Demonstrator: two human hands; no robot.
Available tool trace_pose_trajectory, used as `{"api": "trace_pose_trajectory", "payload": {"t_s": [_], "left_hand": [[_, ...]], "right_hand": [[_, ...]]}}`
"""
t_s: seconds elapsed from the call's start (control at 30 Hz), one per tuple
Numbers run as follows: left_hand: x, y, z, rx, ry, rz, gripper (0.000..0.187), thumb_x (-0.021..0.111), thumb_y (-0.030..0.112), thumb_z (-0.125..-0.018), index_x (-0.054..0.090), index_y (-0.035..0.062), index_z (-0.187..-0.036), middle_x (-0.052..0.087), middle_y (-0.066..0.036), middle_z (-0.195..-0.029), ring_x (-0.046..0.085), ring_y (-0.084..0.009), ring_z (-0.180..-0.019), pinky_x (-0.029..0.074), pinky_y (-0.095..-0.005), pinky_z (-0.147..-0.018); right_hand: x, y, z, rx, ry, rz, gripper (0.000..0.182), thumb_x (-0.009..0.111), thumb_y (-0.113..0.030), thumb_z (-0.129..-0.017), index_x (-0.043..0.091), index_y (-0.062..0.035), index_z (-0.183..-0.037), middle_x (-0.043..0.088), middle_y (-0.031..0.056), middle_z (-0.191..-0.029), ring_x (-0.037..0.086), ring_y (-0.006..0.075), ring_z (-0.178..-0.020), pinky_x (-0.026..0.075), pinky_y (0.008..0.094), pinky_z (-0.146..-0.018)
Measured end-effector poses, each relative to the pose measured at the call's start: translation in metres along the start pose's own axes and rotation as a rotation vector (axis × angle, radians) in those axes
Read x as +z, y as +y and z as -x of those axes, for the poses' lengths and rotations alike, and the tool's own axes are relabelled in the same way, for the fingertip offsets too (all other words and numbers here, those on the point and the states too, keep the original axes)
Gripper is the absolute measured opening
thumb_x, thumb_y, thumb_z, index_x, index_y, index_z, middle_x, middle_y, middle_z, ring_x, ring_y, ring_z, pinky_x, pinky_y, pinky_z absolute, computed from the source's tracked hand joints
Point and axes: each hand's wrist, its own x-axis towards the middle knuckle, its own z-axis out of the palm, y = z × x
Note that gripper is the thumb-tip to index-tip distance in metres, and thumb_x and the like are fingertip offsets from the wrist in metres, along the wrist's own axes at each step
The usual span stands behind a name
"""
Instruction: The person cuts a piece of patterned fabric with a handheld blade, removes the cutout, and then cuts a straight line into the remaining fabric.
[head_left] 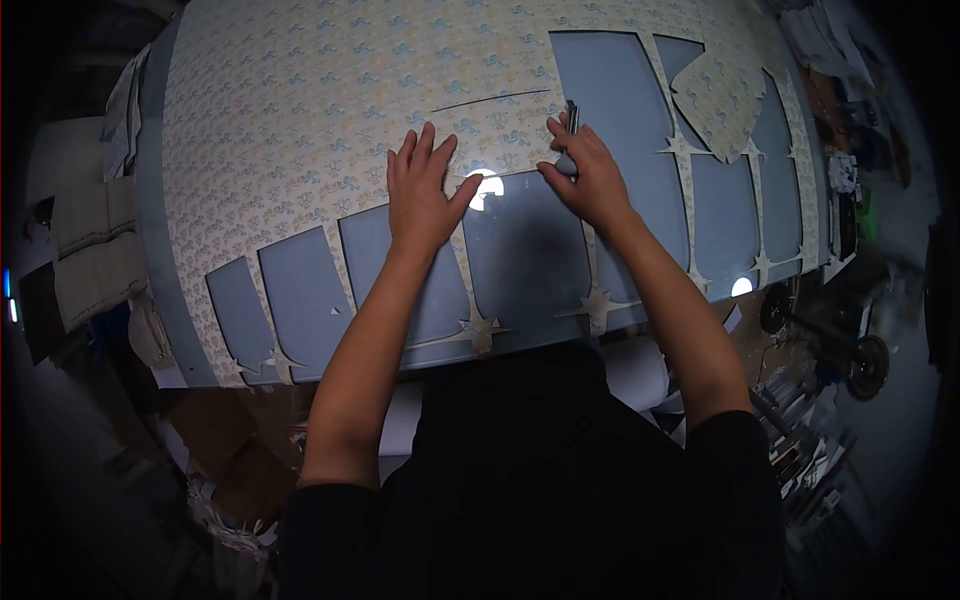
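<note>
A cream sheet of fabric [300,90] with a small blue and yellow print lies spread on the grey-blue table top [530,260]. Panel-shaped openings along its near side leave thin strips between them. My left hand [420,195] rests flat with fingers spread on the sheet, its thumb by the edge of an opening. Held in my right hand [593,180] is a slim tool [572,118] with a dark metallic end pointing away and a grey rounded end near the thumb. My right fingertips touch the sheet at the same edge. A thin curved slit [490,100] runs beyond my hands.
A loose printed fabric piece [722,100] lies across openings at the right. Padded light cushions [95,240] are stacked left of the table. Metal wheel-like discs [866,366] and a pile of strips [815,460] sit at the lower right. A green object [867,215] is farther right.
</note>
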Motion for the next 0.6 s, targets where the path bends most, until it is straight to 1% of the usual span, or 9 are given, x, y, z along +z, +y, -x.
{"api": "trace_pose_trajectory", "payload": {"t_s": [0.03, 0.1, 0.13, 0.2, 0.37, 0.53, 0.6], "left_hand": [[0.0, 0.0, 0.0, -0.002, -0.003, -0.002, 0.065, 0.077, 0.046, -0.089, 0.062, 0.0117, -0.142, 0.047, -0.017, -0.159, 0.038, -0.0408, -0.15, 0.021, -0.0595, -0.125], [0.0001, -0.0002, -0.0001, -0.001, -0.004, -0.005, 0.065, 0.077, 0.046, -0.089, 0.062, 0.0118, -0.142, 0.047, -0.017, -0.159, 0.037, -0.0408, -0.15, 0.021, -0.0594, -0.125], [0.0, -0.0005, 0.0001, 0.001, -0.004, -0.009, 0.065, 0.077, 0.045, -0.089, 0.062, 0.0118, -0.142, 0.047, -0.017, -0.16, 0.037, -0.0407, -0.15, 0.021, -0.0592, -0.125], [-0.0001, -0.0004, 0.0004, -0.003, -0.003, -0.007, 0.066, 0.078, 0.045, -0.088, 0.062, 0.0118, -0.142, 0.047, -0.017, -0.16, 0.037, -0.0407, -0.15, 0.021, -0.0589, -0.125], [0.0003, -0.0001, -0.0001, -0.027, 0.011, 0.023, 0.066, 0.078, 0.045, -0.088, 0.062, 0.0117, -0.142, 0.047, -0.017, -0.159, 0.037, -0.0404, -0.15, 0.021, -0.058, -0.125], [0.0007, -0.0017, 0.0011, -0.009, 0.015, 0.011, 0.066, 0.079, 0.045, -0.087, 0.063, 0.011, -0.141, 0.047, -0.016, -0.159, 0.037, -0.0402, -0.15, 0.021, -0.0577, -0.125], [0.001, -0.0021, 0.0013, -0.009, 0.021, 0.01, 0.065, 0.079, 0.046, -0.087, 0.063, 0.011, -0.141, 0.047, -0.016, -0.159, 0.037, -0.0402, -0.15, 0.021, -0.0576, -0.125]], "right_hand": [[0.0005, 0.0005, 0.0001, 0.001, -0.002, 0.0, 0.061, 0.081, -0.019, -0.087, 0.059, -0.0017, -0.141, 0.073, 0.0141, -0.109, 0.065, 0.0353, -0.122, 0.043, 0.0505, -0.114], [0.0013, 0.0016, 0.0003, -0.001, 0.001, -0.005, 0.062, 0.082, -0.015, -0.086, 0.059, -0.0064, -0.143, 0.072, 0.0153, -0.116, 0.063, 0.0375, -0.123, 0.041, 0.0501, -0.117], [0.0017, 0.0019, 0.0003, -0.001, -0.001, -0.006, 0.062, 0.082, -0.015, -0.086, 0.059, -0.0064, -0.143, 0.072, 0.0153, -0.116, 0.063, 0.0375, -0.123, 0.041, 0.0501, -0.117], [0.002, 0.0025, 0.0, -0.018, 0.004, 0.019, 0.061, 0.08, -0.019, -0.088, 0.058, -0.0031, -0.142, 0.073, 0.0139, -0.108, 0.064, 0.0357, -0.122, 0.042, 0.0514, -0.115], [0.0023, 0.0044, 0.0006, -0.022, 0.0, 0.008, 0.061, 0.08, -0.018, -0.088, 0.058, -0.0039, -0.143, 0.072, 0.0141, -0.109, 0.062, 0.0363, -0.126, 0.042, 0.0517, -0.116], [0.0055, 0.007, 0.0012, -0.029, 0.012, 0.009, 0.062, 0.081, -0.017, -0.087, 0.057, -0.0056, -0.144, 0.072, 0.0139, -0.11, 0.062, 0.0363, -0.127, 0.041, 0.0512, -0.116], [0.0051, 0.0072, 0.0014, 0.015, -0.008, -0.009, 0.062, 0.081, -0.016, -0.087, 0.058, -0.0069, -0.144, 0.072, 0.0137, -0.112, 0.061, 0.0362, -0.128, 0.041, 0.0502, -0.116]]}}
